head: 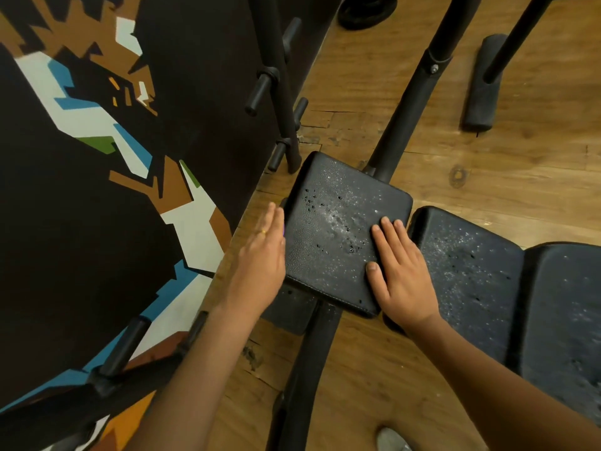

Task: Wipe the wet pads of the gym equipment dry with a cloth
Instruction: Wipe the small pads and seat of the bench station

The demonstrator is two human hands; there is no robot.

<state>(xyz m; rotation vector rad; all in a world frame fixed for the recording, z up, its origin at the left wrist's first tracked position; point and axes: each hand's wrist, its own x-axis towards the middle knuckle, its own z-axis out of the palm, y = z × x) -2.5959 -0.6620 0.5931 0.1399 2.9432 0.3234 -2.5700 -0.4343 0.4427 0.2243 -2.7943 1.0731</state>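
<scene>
Black textured vinyl, beaded with water: seat pad (338, 232) of a gym bench, roughly square, carried on a black tubular frame (401, 118) over a wooden floor (471, 177).

Right hand (401, 275): laid flat on the seat pad along its right edge, fingers straight and close together, holding nothing.

Left hand (260, 255): fingers straight, palm turned toward the pad, just beside its left edge. The hand is blurred, so contact cannot be told. It holds nothing that can be made out. A purple sliver shows at the hand's pad side, too small to name.

Cloth: none plainly in view, in either hand or on the pads.

Droplets: thickest across the middle of the seat pad, thinner toward its edges.

Back pad (468, 271): just beside the seat pad's right edge with a narrow gap between, equally spotted with water. A further pad section (566, 320) adjoins it on the right.

Step in hand, as judged: the very start, with both pads wet and no wiping yet begun on them.

Next move calls for: a cloth brought to hand, one hand steadying the pad, and strokes run edge to edge across the seat pad, then the back pad.
</scene>
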